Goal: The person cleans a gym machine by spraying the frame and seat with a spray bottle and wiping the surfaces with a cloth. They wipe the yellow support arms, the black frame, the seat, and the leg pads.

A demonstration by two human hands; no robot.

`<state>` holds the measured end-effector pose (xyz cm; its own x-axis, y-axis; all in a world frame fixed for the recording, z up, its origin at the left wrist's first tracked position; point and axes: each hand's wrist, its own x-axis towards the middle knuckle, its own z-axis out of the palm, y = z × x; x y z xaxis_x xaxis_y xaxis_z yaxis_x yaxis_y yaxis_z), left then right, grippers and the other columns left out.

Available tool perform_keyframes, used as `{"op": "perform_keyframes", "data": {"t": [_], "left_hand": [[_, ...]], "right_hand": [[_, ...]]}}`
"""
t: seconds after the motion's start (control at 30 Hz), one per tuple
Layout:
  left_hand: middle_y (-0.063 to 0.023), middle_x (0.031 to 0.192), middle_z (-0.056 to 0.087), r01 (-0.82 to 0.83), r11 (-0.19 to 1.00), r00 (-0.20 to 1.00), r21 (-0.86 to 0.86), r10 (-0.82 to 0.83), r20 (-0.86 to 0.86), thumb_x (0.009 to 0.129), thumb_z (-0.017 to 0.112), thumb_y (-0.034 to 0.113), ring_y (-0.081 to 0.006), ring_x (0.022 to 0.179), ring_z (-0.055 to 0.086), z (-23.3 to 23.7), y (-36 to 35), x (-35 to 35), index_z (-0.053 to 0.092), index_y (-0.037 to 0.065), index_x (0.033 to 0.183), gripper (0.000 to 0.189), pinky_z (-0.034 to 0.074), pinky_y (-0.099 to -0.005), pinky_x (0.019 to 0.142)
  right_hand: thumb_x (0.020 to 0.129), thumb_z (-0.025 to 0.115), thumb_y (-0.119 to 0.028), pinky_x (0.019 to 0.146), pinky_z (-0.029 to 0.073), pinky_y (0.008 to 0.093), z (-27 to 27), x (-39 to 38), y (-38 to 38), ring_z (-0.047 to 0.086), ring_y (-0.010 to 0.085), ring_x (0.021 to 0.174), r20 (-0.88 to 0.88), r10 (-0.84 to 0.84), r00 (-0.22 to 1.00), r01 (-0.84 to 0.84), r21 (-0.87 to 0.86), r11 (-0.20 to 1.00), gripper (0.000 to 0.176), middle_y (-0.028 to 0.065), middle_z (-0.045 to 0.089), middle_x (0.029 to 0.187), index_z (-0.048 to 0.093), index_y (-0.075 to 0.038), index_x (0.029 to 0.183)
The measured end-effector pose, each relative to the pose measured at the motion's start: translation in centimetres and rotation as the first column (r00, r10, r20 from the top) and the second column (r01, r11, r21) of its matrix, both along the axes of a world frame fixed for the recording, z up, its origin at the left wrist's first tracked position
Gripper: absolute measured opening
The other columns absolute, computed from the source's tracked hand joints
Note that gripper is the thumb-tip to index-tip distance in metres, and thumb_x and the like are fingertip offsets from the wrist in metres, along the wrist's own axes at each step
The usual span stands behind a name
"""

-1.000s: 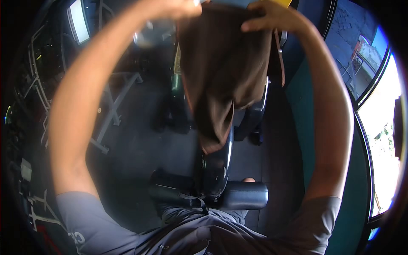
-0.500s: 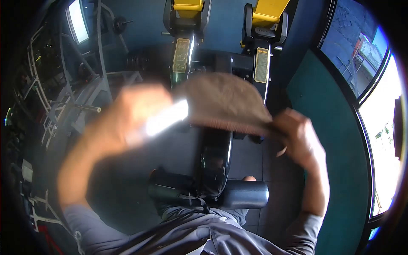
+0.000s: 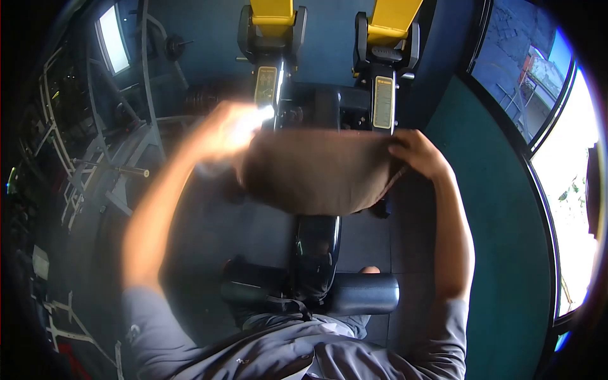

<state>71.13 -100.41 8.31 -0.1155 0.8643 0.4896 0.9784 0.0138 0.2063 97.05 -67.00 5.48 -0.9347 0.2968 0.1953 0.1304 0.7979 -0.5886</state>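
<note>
A brown cloth (image 3: 323,172) is stretched in the air between my hands, over the black centre beam (image 3: 315,250) of a gym machine. My right hand (image 3: 419,152) pinches its upper right corner. At the cloth's upper left, my left hand (image 3: 223,132) is closed but smeared by motion. In that hand shows a bright white thing (image 3: 262,116), too washed out to name; the grip on the cloth there is blurred. The lower edge of the cloth hangs in a curve.
Black roller pads (image 3: 364,292) lie across my legs. Ahead stand two machine posts with yellow pads (image 3: 394,19) and an instruction plate (image 3: 384,101). A grey rack (image 3: 142,149) with a bar stands at left; a green wall (image 3: 481,158) and window are at right.
The cloth has swung from billowing upward to hanging down. My left hand has moved up and inward, and my right hand up and slightly inward.
</note>
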Motion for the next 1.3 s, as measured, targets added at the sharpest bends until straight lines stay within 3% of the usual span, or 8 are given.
{"op": "perform_keyframes", "data": {"t": [0.13, 0.23, 0.33, 0.43, 0.73, 0.83, 0.97, 1.3], "left_hand": [[-0.002, 0.081, 0.063, -0.167, 0.941, 0.939, 0.294, 0.061, 0.34, 0.082, 0.079, 0.014, -0.0089, 0.078, 0.062, -1.4, 1.8, -7.0, 0.062, 0.0, 0.103, 0.03, 0.051, -0.0264, 0.071], [-0.0013, 0.084, 0.065, -0.32, 0.82, 0.91, 0.474, 0.128, 0.394, 0.086, 0.077, 0.013, -0.0069, 0.08, 0.062, -6.6, -0.9, -8.5, 0.063, -0.002, 0.108, 0.03, 0.052, -0.0262, 0.072], [-0.0033, 0.085, 0.067, -0.463, 0.758, 0.858, 0.46, 0.252, 0.448, 0.09, 0.073, 0.011, -0.0094, 0.077, 0.064, -13.0, -3.6, -6.0, 0.064, -0.003, 0.101, 0.02, 0.053, -0.0263, 0.07], [-0.0058, 0.082, 0.068, -0.536, 0.775, 0.788, 0.336, 0.315, 0.53, 0.092, 0.07, 0.012, -0.014, 0.074, 0.069, -17.4, -6.3, -0.4, 0.065, -0.003, 0.102, 0.019, 0.055, -0.0279, 0.071], [-0.0094, 0.091, 0.069, -0.655, 0.729, 0.397, 0.197, 0.11, 0.911, 0.094, 0.069, 0.015, -0.0188, 0.079, 0.073, -23.5, -9.8, 12.0, 0.065, -0.004, 0.107, 0.024, 0.06, -0.0301, 0.071], [-0.0095, 0.091, 0.069, -0.634, 0.738, 0.419, 0.232, 0.076, 0.905, 0.093, 0.069, 0.013, -0.019, 0.079, 0.073, -22.7, -10.9, 14.1, 0.064, -0.005, 0.105, 0.022, 0.06, -0.0303, 0.072], [-0.0093, 0.089, 0.068, -0.596, 0.748, 0.48, 0.291, 0.042, 0.876, 0.093, 0.069, 0.012, -0.0188, 0.079, 0.073, -23.1, -11.3, 14.9, 0.064, -0.005, 0.103, 0.02, 0.06, -0.0304, 0.073], [-0.0067, 0.081, 0.067, -0.508, 0.786, 0.722, 0.353, 0.165, 0.672, 0.088, 0.074, 0.007, -0.0105, 0.07, 0.063, -17.0, -9.6, 16.8, 0.066, -0.003, 0.095, 0.014, 0.049, -0.0264, 0.062]], "right_hand": [[0.079, 0.076, -0.027, 0.095, 0.049, 0.0458, -5.4, -4.0, 6.4, 0.06, 0.0425, 0.106, -0.38, -0.189, 0.905, 0.339, 0.381, 0.86, 0.063, 0.0257, 0.063, 0.112, 0.055, 0.002, 0.13], [0.094, 0.067, -0.02, 0.071, 0.052, 0.0288, -8.6, -0.1, 1.6, 0.066, 0.0163, 0.091, -0.334, -0.328, 0.884, 0.188, -0.388, 0.902, 0.046, 0.009, 0.069, 0.11, 0.055, -0.001, 0.135], [0.092, 0.068, -0.04, 0.059, 0.051, 0.0339, -22.6, 2.6, 0.3, 0.062, 0.0206, 0.07, -0.018, -0.403, 0.915, 0.139, -0.923, 0.358, 0.039, 0.0096, 0.063, 0.08, 0.061, -0.002, 0.099], [0.092, 0.051, -0.067, 0.102, 0.042, 0.0559, -30.4, 1.3, -5.1, 0.054, 0.0421, 0.119, 0.22, -0.156, 0.963, 0.16, -0.932, -0.327, 0.075, 0.0252, 0.06, 0.119, 0.057, 0.005, 0.113], [0.092, 0.048, -0.065, 0.103, 0.043, 0.0518, -28.5, -3.7, -8.7, 0.059, 0.0335, 0.11, 0.03, -0.382, 0.924, -0.205, -0.803, -0.559, 0.074, 0.0154, 0.063, 0.121, 0.054, -0.003, 0.131], [0.099, 0.058, -0.032, 0.073, 0.051, 0.0299, -29.2, -2.2, -7.3, 0.062, 0.0163, 0.083, -0.085, -0.765, 0.638, 0.096, -0.977, 0.189, 0.03, 0.006, 0.065, 0.096, 0.06, -0.008, 0.117], [0.083, 0.073, -0.005, 0.073, 0.049, 0.0311, -11.6, -0.7, -13.0, 0.061, 0.0214, 0.081, -0.634, -0.23, 0.738, 0.156, -0.171, 0.973, 0.023, 0.0089, 0.063, 0.095, 0.063, -0.003, 0.103], [0.078, 0.071, -0.025, 0.08, 0.056, 0.0395, -3.2, -12.6, -3.6, 0.071, 0.032, 0.089, 0.096, 0.22, 0.971, -0.24, 0.355, 0.904, 0.02, 0.0139, 0.073, 0.091, 0.073, -0.01, 0.091]]}}
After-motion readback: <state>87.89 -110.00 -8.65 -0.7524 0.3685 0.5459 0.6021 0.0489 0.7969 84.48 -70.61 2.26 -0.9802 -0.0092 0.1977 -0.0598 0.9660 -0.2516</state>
